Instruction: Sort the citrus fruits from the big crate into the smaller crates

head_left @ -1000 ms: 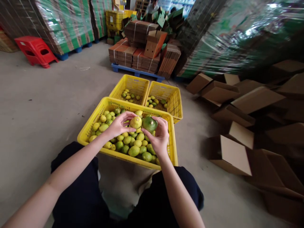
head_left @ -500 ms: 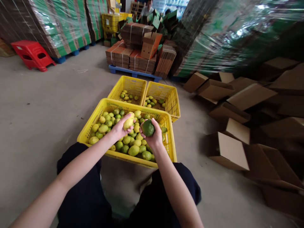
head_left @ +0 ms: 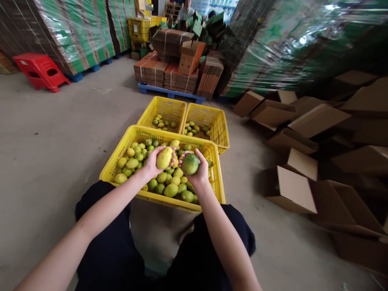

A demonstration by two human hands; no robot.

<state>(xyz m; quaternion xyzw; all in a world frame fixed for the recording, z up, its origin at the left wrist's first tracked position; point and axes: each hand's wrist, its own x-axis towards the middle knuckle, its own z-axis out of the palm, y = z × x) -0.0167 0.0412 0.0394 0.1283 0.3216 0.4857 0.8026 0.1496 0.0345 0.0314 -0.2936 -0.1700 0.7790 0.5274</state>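
A yellow lemon [head_left: 164, 158] rests in my left hand [head_left: 152, 165], with the fingers curled round it. My right hand [head_left: 201, 173] holds a dark green lemon [head_left: 190, 164], its thumb along the right side. Both hands are side by side above a large yellow plastic crate [head_left: 117, 151], close together but apart. Inside that crate lie many green and yellow lemons [head_left: 171, 190], partly hidden by my hands and forearms.
Behind stand two more yellow crates, a left one [head_left: 145, 115] and a right one [head_left: 223, 129], each with several lemons. Open cardboard boxes [head_left: 295, 188] litter the right side. Flattened cartons [head_left: 182, 81] fill a blue pallet [head_left: 171, 94]. A red stool [head_left: 41, 70] stands left; a person [head_left: 185, 12] is far back.
Both fruits have turned in my hands: the yellow lemon shows more of its side, and the green one shows a lighter, patchy face. My hands stay nearly in place.
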